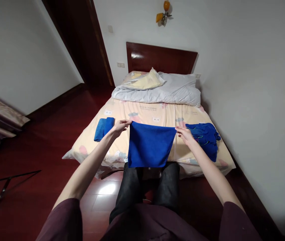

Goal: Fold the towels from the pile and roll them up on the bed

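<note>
A blue towel [151,145] hangs stretched out between my two hands, over the near edge of the bed and above my knees. My left hand [121,127] pinches its upper left corner. At the upper right corner, the fingers of my right hand [184,134] are closed on the cloth. Left of my left hand, folded blue towels [103,130] lie on the bed. A crumpled heap of blue towels [206,139] lies beyond my right wrist, partly behind it.
The bed [147,112] has a patterned cream sheet, with a grey quilt [177,87] and a pale yellow pillow [146,81] by the dark headboard [160,58]. A wall [253,83] runs along the right. On the floor at left stands a thin black metal frame [7,183].
</note>
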Action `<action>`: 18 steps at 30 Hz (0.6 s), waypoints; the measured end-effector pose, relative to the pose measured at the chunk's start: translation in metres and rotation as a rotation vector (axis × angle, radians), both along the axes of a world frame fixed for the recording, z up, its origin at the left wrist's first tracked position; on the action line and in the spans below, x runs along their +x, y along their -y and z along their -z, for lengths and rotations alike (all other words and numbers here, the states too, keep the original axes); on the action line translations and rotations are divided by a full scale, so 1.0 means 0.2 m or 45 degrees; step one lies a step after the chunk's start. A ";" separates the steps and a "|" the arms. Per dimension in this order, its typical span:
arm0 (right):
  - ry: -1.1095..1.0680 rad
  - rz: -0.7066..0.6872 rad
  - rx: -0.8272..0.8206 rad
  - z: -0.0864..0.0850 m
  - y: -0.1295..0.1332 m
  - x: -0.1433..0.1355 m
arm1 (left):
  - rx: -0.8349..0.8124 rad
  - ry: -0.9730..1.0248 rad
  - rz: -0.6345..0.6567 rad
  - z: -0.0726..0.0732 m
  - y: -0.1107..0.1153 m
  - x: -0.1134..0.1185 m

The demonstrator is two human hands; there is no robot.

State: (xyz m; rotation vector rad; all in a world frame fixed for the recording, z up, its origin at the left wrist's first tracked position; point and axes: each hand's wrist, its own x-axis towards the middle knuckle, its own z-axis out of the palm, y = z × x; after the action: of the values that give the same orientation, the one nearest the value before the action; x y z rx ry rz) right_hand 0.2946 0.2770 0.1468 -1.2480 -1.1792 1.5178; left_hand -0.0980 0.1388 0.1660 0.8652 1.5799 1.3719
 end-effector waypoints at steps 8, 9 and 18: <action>-0.097 0.094 0.538 0.06 -0.30 -0.28 | 0.358 -0.264 -0.243 -0.05 -0.37 -0.11; -0.111 0.091 0.582 0.08 -0.31 -0.28 | 0.396 -0.310 -0.261 -0.03 -0.38 -0.13; 0.163 -0.104 0.293 0.66 -0.06 -0.13 | 0.087 -0.461 -0.162 0.55 -0.03 -0.06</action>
State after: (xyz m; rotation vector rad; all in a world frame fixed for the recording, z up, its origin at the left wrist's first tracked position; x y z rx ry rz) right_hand 0.2681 0.2881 0.0155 -1.1672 -1.4602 1.3320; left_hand -0.1090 0.1439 0.0567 1.1188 1.8978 1.4226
